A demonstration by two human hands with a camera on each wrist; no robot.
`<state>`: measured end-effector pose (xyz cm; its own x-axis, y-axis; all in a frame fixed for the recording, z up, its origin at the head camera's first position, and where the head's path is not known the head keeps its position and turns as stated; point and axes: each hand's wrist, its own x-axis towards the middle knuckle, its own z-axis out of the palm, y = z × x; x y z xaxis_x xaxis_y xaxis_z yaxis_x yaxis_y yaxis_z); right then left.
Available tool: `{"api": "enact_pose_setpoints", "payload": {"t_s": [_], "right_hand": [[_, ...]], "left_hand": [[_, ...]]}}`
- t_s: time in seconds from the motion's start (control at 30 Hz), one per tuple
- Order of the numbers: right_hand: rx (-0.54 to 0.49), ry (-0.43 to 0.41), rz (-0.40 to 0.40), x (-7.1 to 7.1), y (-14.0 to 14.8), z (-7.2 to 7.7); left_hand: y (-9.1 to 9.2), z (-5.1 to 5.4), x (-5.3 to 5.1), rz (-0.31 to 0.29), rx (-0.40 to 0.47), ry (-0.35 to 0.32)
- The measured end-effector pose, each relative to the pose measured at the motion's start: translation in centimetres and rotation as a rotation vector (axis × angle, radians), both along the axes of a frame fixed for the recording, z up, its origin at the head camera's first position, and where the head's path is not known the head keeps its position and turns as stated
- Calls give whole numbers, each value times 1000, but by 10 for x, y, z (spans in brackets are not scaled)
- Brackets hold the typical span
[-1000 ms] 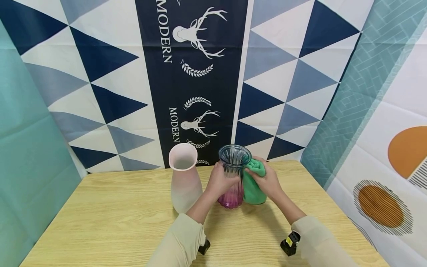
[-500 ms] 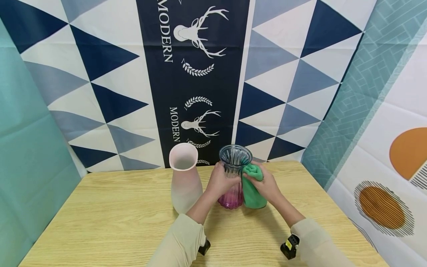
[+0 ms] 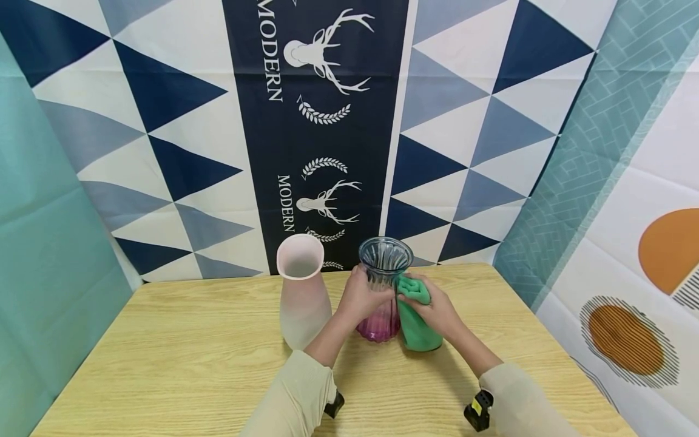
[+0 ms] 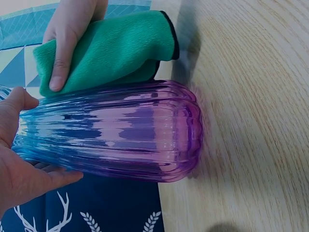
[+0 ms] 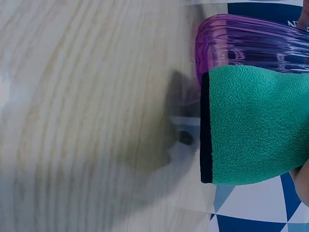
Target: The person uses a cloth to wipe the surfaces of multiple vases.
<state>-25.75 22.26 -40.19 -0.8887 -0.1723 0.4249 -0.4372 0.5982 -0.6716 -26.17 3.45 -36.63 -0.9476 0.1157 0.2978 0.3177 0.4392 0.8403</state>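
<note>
A ribbed glass vase, blue at the flared rim and magenta at the base, stands upright on the table. My left hand grips it round the upper body, thumb toward me, as the left wrist view also shows with the glass vase. On the vase's right side my right hand holds a folded green cloth with a dark edge. The cloth lies along the glass in the left wrist view. Seen from the right wrist, the cloth hides part of the vase.
A pale pink-and-white vase stands close to the left of my left forearm. The wooden table ends at a patterned fabric backdrop just behind the vases. Fabric hangs at both sides too.
My right hand and the green cloth have shifted slightly toward me, and the cloth's lower end has swung down and right. The left hand and both vases have stayed in place.
</note>
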Motion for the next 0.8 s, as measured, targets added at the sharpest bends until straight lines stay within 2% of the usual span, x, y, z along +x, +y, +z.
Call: {"api": "enact_pose_setpoints", "payload": {"t_s": [0.5,0.8], "right_hand": [[29,-24,10,1,6,-18],[87,13,13,1,7,-25]], "left_hand": [[0,0,0,-7,8,-8],[-2,0,-2,-28,6,3]]}}
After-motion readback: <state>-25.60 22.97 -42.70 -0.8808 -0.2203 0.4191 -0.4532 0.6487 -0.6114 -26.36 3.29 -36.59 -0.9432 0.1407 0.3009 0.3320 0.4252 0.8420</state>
